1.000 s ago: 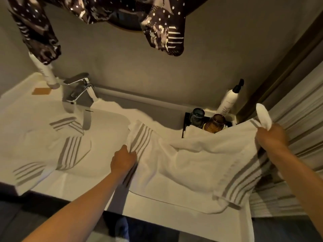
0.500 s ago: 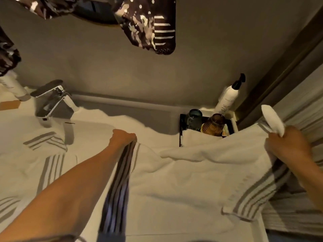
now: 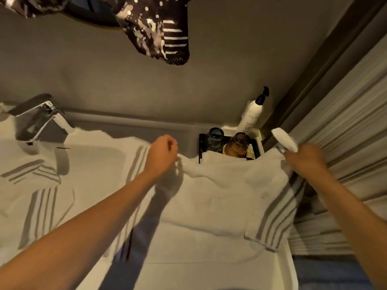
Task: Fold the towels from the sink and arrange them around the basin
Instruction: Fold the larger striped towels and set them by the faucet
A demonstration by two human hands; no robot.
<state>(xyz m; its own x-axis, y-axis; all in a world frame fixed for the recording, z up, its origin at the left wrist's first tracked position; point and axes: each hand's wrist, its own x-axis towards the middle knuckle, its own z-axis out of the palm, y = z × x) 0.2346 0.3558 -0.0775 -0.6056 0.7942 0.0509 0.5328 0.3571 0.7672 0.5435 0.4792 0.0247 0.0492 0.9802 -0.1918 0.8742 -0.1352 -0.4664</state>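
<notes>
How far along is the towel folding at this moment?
Early. No folded towel shows beside the basin. In hand: the left hand and right hand each grip an upper corner of one striped towel, stretched across the counter's right side and unfolded. Left: fold and place it, then the second striped towel, which lies rumpled in the bowl below the tap.

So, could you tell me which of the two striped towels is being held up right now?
The right-hand towel, stretched between the left hand and right hand in front of the two glasses. The other towel lies untouched in the basin below the faucet.
</notes>
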